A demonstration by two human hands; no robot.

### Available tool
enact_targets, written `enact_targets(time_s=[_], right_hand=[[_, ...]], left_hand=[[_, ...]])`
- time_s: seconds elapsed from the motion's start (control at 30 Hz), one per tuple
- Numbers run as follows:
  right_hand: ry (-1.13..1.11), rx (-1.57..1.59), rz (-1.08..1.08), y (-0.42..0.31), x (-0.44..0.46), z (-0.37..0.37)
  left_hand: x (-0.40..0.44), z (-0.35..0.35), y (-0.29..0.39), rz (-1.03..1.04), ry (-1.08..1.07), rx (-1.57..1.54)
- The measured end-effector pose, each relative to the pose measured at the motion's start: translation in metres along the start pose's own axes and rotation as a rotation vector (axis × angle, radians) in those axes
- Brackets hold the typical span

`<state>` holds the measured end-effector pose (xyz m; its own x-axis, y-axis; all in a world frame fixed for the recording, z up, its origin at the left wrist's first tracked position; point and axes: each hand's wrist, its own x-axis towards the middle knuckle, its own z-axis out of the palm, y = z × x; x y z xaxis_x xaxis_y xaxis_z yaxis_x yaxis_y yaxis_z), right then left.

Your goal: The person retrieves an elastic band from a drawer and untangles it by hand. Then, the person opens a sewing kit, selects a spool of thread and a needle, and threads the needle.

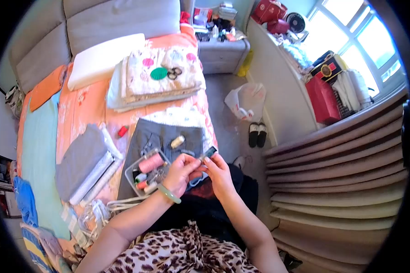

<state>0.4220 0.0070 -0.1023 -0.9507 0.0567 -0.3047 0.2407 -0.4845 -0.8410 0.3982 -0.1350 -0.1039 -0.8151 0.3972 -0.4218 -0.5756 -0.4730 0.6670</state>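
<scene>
My left hand and my right hand meet over my lap, fingers pinched close together. From the right fingertips a small dark flat piece sticks up; its kind cannot be made out. Whatever the left fingers pinch is too small to name. A loop of light blue material shows below the hands. Just left of them is a clear plastic sewing box, holding a pink thread spool and several other spools. A cream thread spool lies on folded grey trousers.
Scissors rest on a stack of folded bedding. A red spool and folded grey cloth lie on the bed. White cords are at lower left. On the floor are a plastic bag and slippers; a curtain hangs right.
</scene>
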Motion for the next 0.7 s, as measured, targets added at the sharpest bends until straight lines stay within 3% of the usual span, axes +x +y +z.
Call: enact_targets(time_s=[0.03,0.1,0.17,0.2,0.23,0.3,0.37,0.47,0.57,0.63,0.7], right_hand=[[0.006,-0.008,-0.031,-0.005,0.006,-0.006],[0.010,0.008,0.015,-0.031,0.015,-0.023],[0.082,-0.081,0.065,-0.063,0.030,-0.039],[0.144,-0.102,0.069,-0.073,0.042,-0.048],[0.208,-0.124,0.074,-0.083,0.056,-0.057],[0.212,-0.145,0.096,-0.096,0.086,-0.084],[0.196,-0.185,0.149,-0.096,0.129,-0.117],[0.211,-0.239,0.286,-0.087,0.204,-0.155],[0.255,-0.282,0.358,-0.069,0.300,-0.188],[0.226,-0.258,0.336,-0.057,0.357,-0.191],[0.200,-0.224,0.346,-0.049,0.394,-0.178]], left_hand=[[0.009,0.003,0.005,-0.036,-0.002,0.135],[0.047,-0.005,0.023,0.130,-0.174,0.534],[0.093,-0.007,0.063,0.382,-0.276,1.017],[0.113,-0.006,0.087,0.583,-0.273,1.455],[0.147,-0.020,0.095,0.770,-0.312,1.679],[0.203,-0.044,0.107,0.693,-0.459,2.113],[0.235,-0.061,0.120,0.822,-0.653,2.260],[0.281,-0.083,0.120,0.694,-0.835,2.129],[0.312,-0.111,0.096,0.761,-0.850,2.027],[0.324,-0.131,0.081,0.502,-0.811,1.769],[0.337,-0.159,0.047,0.117,-0.719,1.422]])
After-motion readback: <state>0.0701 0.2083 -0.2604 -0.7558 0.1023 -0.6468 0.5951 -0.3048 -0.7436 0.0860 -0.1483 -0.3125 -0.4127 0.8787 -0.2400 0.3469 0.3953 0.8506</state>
